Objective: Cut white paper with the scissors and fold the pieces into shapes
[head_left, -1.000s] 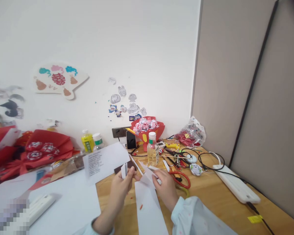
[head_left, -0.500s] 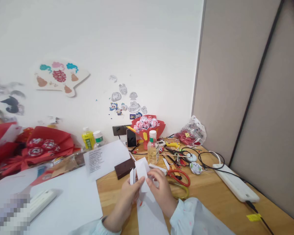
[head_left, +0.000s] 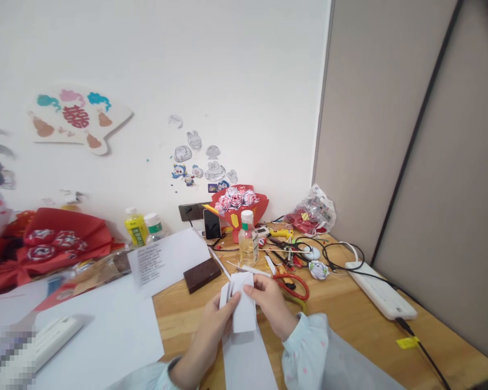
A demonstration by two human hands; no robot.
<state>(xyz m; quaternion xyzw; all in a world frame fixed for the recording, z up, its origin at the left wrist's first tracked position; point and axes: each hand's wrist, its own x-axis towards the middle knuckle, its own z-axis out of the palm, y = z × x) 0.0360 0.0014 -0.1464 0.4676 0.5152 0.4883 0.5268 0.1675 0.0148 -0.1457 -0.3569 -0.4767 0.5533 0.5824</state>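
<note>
With the clear bottle (head_left: 249, 244) as your mark, the small folded paper (head_left: 243, 314) is on its near side, held up between your hands above a long paper strip (head_left: 250, 363) that runs towards you over the table (head_left: 350, 338). To work this paper well, it would help to line up its edges before you press, then run one thumb along the bend with even pressure while the other hand pins the layers; a loose pinch could let them slide askew. Your left hand (head_left: 211, 325) grips the paper's left side, thumb laid on the front face and fingers curled mostly out of sight behind. More white layers stand at that thumb; whether they belong to the same piece, you cannot tell from here. Your right hand (head_left: 271, 303) pinches the upper right edge, thumb tip on the face and forefinger bent around the back. Both forearms slant inwards, so the hands meet on the bottle's near side. Mind your right knuckles: the red handle (head_left: 308, 290) lies just beside them, nearer and to the right of the bottle. The brown box (head_left: 202, 275), left of the bottle, sits apart from your fingers.
</note>
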